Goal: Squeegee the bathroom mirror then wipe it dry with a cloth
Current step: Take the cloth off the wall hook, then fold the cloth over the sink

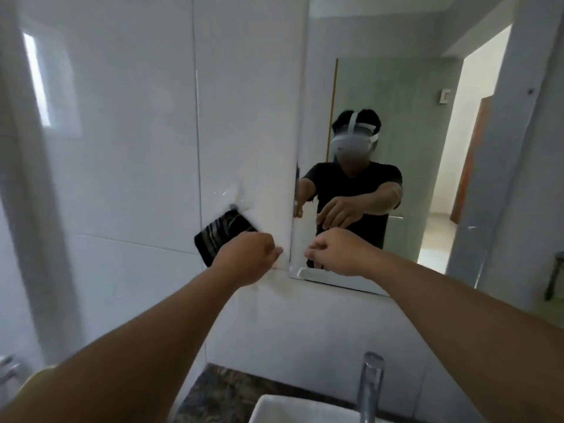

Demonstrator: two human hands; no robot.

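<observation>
Start close in. A white sink (pixel 293 410) and a shiny tap (pixel 370 389) sit at the bottom, on a dark speckled counter (pixel 219 389). The mirror is up on the wall above them.

Two bare arms reach up toward the mirror (pixel 396 148). The left hand (pixel 247 254) is just beside the mirror's left edge, near its bottom corner. Its fingers are curled in, and the thumb and a finger seem to pinch something thin and pale at the wall. I cannot tell what it is. It may be a cloth, or only the wall. The right hand (pixel 332 251) is in front of the mirror's lower left part. Its fingers are loosely curled, and nothing shows in them.

Left of the mirror, behind the left hand, a dark flat thing (pixel 219 238) hangs from a small hook on the white wall tiles (pixel 122 148). It could be the squeegee or a cloth. It is too blurry to say.

I think the job is just starting, or changing tools. No squeegee is on the glass. Next, a hand needs a firm hold on the tool and must set it flat on the mirror.

The mirror's top and right side are cut off. The glass shows the person wearing a headset (pixel 354 141).
</observation>
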